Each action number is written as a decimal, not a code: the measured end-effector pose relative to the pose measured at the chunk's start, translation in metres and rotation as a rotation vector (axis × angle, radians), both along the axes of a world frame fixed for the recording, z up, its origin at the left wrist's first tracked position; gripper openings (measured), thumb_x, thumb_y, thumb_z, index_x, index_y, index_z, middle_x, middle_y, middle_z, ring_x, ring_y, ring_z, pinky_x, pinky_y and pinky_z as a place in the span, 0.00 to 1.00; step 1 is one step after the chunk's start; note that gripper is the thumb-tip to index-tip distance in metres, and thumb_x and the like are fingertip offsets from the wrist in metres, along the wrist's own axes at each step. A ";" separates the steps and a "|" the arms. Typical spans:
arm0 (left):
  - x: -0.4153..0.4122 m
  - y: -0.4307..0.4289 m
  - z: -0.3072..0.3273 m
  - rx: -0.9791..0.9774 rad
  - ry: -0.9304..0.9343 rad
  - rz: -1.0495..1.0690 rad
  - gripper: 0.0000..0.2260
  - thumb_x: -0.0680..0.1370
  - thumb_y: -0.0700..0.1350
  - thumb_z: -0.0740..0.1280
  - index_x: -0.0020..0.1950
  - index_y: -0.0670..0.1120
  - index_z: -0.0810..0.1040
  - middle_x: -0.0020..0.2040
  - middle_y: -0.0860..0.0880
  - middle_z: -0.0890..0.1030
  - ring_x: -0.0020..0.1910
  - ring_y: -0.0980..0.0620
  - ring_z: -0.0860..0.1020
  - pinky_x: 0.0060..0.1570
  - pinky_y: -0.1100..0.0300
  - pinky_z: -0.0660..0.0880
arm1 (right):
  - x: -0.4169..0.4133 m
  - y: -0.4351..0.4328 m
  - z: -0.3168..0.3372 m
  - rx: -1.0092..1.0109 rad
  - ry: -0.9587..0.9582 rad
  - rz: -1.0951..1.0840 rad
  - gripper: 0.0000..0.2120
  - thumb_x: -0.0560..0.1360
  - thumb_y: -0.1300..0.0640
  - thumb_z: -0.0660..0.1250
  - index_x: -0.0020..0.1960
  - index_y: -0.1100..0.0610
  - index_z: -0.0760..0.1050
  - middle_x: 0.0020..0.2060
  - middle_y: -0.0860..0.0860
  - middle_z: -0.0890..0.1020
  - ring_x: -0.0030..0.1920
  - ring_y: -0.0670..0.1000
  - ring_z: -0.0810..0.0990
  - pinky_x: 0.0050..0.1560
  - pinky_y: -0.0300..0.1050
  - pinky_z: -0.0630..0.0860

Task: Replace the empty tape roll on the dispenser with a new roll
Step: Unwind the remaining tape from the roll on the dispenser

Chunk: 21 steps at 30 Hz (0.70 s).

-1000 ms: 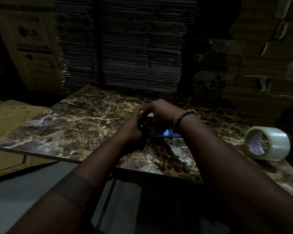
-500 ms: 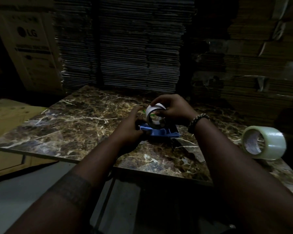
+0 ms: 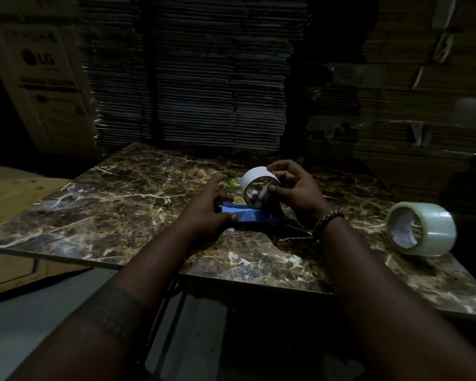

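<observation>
- Two bare arms reach out over the near edge of a marble table.
- The left hand lies flat on the blue dispenser and presses it down on the table. Its fingers are bent over the blue part.
- A bead bracelet sits on the right wrist.
- The right hand pinches the empty roll with thumb and fingertips. The white roll sits over the dispenser; whether it is on or off the hub is hard to tell.
- The new roll of clear tape stands on its edge on the table, well off to the right of both hands. Nothing touches it.
- A small round sticker lies on the table just behind the left hand.
- Far back, tall stacks of flat cardboard stand behind the table.
- A box with "LG" on it stands at the far left.
</observation>
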<state>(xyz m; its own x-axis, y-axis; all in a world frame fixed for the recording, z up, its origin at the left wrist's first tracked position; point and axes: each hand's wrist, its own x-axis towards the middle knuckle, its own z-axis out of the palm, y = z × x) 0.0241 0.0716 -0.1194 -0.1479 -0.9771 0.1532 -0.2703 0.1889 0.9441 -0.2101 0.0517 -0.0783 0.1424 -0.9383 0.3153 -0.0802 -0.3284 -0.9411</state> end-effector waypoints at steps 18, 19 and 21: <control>0.004 -0.001 0.000 -0.054 -0.093 0.024 0.43 0.73 0.35 0.79 0.78 0.63 0.62 0.64 0.45 0.80 0.59 0.46 0.83 0.57 0.39 0.84 | 0.001 0.004 -0.014 0.035 -0.111 -0.038 0.19 0.77 0.71 0.69 0.55 0.48 0.76 0.55 0.55 0.83 0.54 0.54 0.84 0.51 0.53 0.84; 0.004 -0.001 0.000 -0.055 -0.095 0.022 0.43 0.73 0.35 0.78 0.79 0.62 0.62 0.65 0.45 0.80 0.59 0.46 0.83 0.57 0.40 0.84 | 0.001 0.004 -0.014 0.031 -0.114 -0.038 0.19 0.77 0.72 0.69 0.55 0.48 0.76 0.55 0.55 0.83 0.53 0.53 0.84 0.50 0.51 0.84; 0.004 -0.001 0.002 -0.062 -0.110 0.012 0.43 0.74 0.35 0.78 0.80 0.61 0.61 0.66 0.44 0.80 0.59 0.48 0.83 0.56 0.43 0.84 | 0.001 0.006 -0.013 0.029 -0.116 -0.039 0.19 0.77 0.72 0.69 0.55 0.49 0.76 0.54 0.54 0.83 0.52 0.52 0.85 0.47 0.48 0.84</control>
<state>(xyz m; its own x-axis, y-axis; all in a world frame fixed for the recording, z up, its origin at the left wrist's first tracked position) 0.0277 0.0710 -0.1177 -0.1554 -0.9681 0.1966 -0.3746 0.2419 0.8951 -0.2088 0.0573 -0.0915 0.0694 -0.9514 0.3000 0.0174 -0.2996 -0.9539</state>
